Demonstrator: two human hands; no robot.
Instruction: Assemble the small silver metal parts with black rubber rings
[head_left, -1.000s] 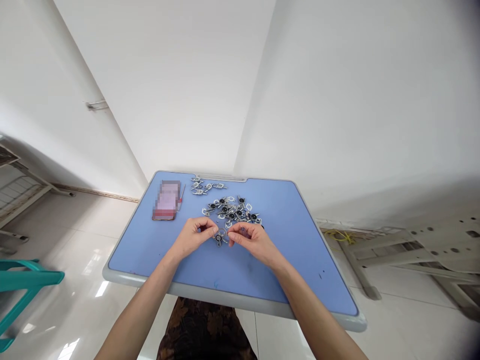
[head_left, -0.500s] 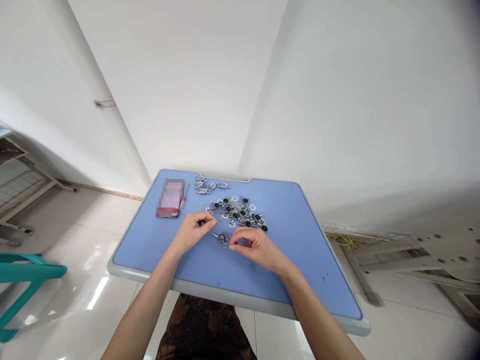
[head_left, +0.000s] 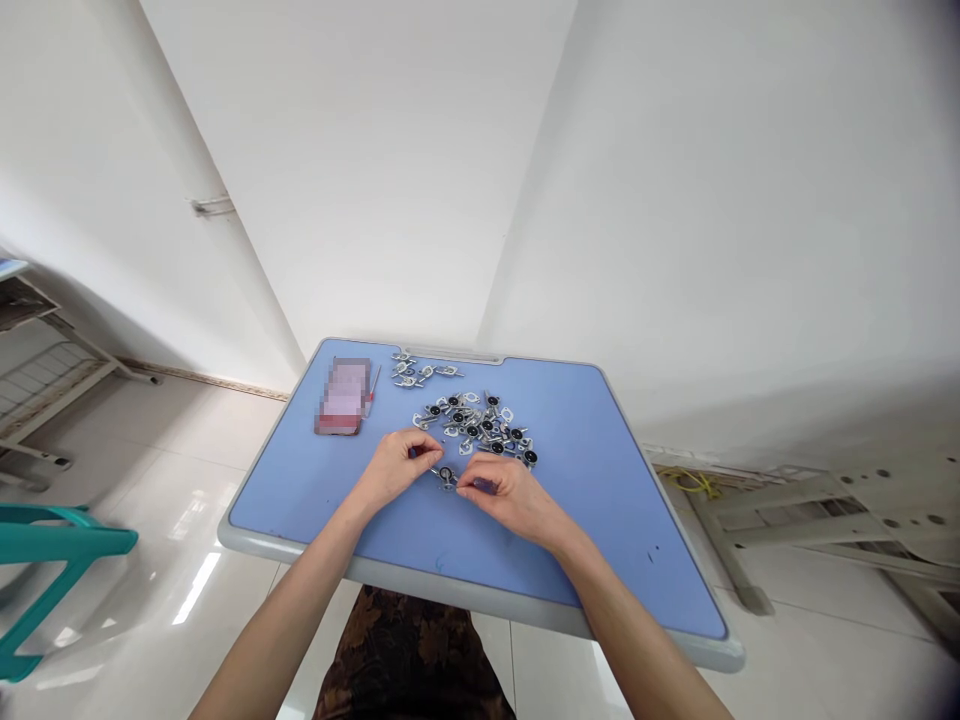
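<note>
Between my hands is a small metal fitting (head_left: 447, 476) with a dark round centre and a shank pointing left, low over the blue tabletop. My right hand (head_left: 510, 495) is closed, with its thumb and forefinger pinching the fitting's right end. My left hand (head_left: 401, 468) is closed in a pinch by the fitting's left end; its fingertips hide whatever they hold. Just beyond my fingers lies a loose pile of similar metal fittings (head_left: 487, 426) with black round parts and flat, holed plates.
A smaller group of metal pieces (head_left: 406, 369) lies at the table's back edge. Left of it are a thin screwdriver (head_left: 372, 392) and a phone (head_left: 344, 395). The blue table (head_left: 585, 560) stands against a white wall. A green stool (head_left: 67, 542) is at the left.
My left hand has moved slightly right, its fingertips now at the fitting's left end. My right hand stays at the other end. The view has shifted a little.
</note>
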